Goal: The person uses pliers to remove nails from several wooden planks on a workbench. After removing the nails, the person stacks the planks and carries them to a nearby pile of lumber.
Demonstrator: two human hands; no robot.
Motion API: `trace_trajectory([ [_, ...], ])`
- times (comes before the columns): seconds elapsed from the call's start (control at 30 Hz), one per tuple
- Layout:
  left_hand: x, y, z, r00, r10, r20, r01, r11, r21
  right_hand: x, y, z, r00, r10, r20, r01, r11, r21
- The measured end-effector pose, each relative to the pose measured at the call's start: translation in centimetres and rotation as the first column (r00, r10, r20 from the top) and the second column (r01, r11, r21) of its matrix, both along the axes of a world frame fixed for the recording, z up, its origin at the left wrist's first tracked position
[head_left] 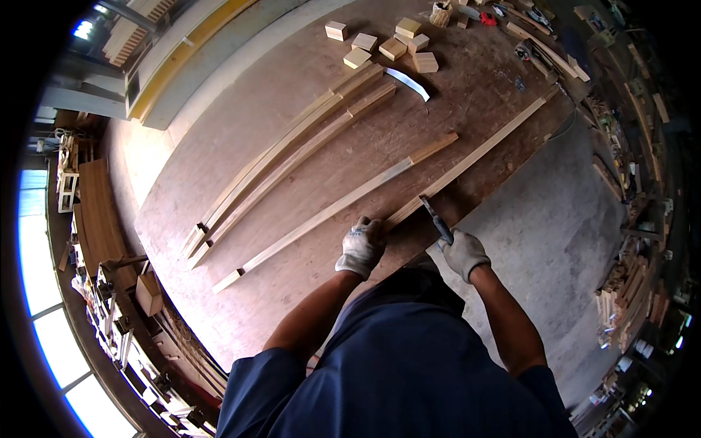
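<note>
A long wooden strip (pixel 482 150) lies slantwise along the near right edge of the brown table (pixel 292 248). My left hand (pixel 363 248), in a pale work glove, is closed at the strip's near end, which its fingers partly hide. In my right hand (pixel 465 254), also gloved and closed, is a slim dark-handled tool (pixel 438 222). The tool's far tip meets the strip's side, just beyond my left hand; its exact kind is too small to tell. Left of the strip lies a shorter narrow strip (pixel 350 198) with a darker far end.
Several long wooden strips (pixel 292 150) lie bundled farther left, near a bluish-white curved piece (pixel 409 84). Small wooden blocks (pixel 392 49) sit at the far side, with a woven container (pixel 440 14) and tools. Grey floor (pixel 540 241) borders the table; wood offcuts (pixel 626 299) are piled far right.
</note>
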State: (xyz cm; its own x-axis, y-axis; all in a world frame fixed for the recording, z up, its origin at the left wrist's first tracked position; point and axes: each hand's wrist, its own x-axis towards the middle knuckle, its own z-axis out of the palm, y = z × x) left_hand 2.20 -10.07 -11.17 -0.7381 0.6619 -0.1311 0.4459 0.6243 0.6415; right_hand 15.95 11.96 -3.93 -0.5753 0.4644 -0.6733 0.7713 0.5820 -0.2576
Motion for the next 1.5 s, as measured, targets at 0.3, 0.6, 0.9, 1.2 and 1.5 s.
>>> trace_trajectory([
  [0.3, 0.0, 0.3, -0.3, 1.0, 0.009, -0.014, -0.009, 1.0, -0.006, 1.2, 1.4, -2.0, 0.995, -0.024, -0.094, 0.02, 0.998, -0.052],
  [0.6, 0.1, 0.6, -0.4, 0.999, 0.009, -0.045, -0.011, 0.999, -0.032, 0.7, 1.9, -1.0, 0.995, 0.029, -0.091, -0.034, 0.998, -0.05],
  [0.9, -1.1, 1.5, 1.1, 0.986, -0.166, -0.008, 0.161, 0.967, -0.196, 1.3, 2.9, -3.8, 1.0, -0.018, 0.002, 0.018, 0.973, -0.23],
  [1.2, -2.9, 6.2, -0.9, 0.931, -0.361, 0.044, 0.362, 0.908, -0.212, -0.2, 2.9, -0.5, 0.947, -0.292, 0.133, 0.318, 0.803, -0.505],
  [1.5, -2.6, 6.4, 1.1, 0.952, -0.297, 0.075, 0.306, 0.93, -0.204, 2.1, 3.6, -4.3, 0.941, -0.321, 0.103, 0.303, 0.67, -0.678],
])
